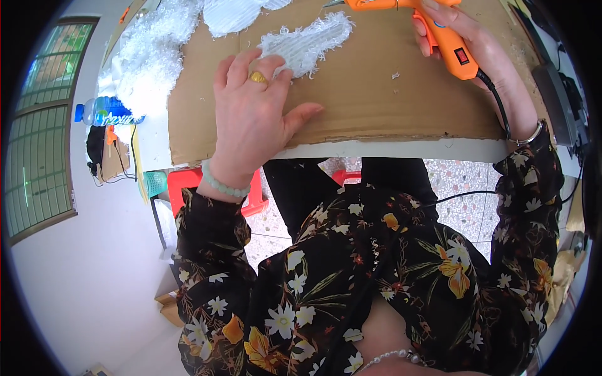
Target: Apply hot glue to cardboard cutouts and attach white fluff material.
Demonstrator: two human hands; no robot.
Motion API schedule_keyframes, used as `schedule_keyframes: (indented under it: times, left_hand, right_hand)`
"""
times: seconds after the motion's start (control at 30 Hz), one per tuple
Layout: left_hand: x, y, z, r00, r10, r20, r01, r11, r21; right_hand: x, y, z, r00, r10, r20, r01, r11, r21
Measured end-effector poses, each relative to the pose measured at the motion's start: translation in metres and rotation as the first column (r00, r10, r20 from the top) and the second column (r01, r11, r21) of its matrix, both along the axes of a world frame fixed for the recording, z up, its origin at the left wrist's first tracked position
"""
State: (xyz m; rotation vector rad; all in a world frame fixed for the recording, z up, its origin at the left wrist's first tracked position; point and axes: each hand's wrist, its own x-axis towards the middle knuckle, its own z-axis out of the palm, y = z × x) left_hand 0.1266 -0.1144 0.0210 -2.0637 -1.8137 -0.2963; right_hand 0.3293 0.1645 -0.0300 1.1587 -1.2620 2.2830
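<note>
My left hand [249, 109] lies palm down over the brown cardboard sheet [382, 106], fingers slightly bent and thumb out to the side. Its fingertips touch the near left end of a white, frayed, ribbed fabric piece [316, 42]. In my right hand [495, 59] is an orange hot glue gun [448, 47] with a red switch, held by its handle. The nozzle points left, above the far end of the fabric piece. A black cord [497, 103] runs from the handle down along my wrist.
A heap of white fluffy strands [150, 56] covers the table's left side, with more white ribbed pieces [229, 14] at the far edge. A blue-labelled plastic bottle [108, 111] lies at the left. Dark equipment [555, 103] stands at the right; a red stool [185, 182] is below the table.
</note>
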Motion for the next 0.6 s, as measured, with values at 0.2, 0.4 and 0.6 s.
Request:
schedule_keyframes:
  times: [0.2, 0.4, 0.6]
  left_hand:
    - [-0.028, 0.023, 0.010, 0.234, 0.059, 0.971, -0.108, 0.994, -0.034]
    - [-0.047, -0.001, 0.008, 0.278, -0.070, 0.958, -0.521, 0.827, 0.212]
    - [0.004, -0.036, -0.012, 0.848, 0.113, 0.517, -0.232, 0.957, 0.171]
  right_hand:
    - [0.035, -0.036, 0.049, 0.305, -0.585, 0.751, 0.538, 0.757, 0.371]
    - [0.034, -0.042, 0.052, 0.309, -0.579, 0.755, 0.575, 0.746, 0.336]
    - [0.034, -0.038, 0.051, 0.294, -0.562, 0.773, 0.551, 0.761, 0.343]
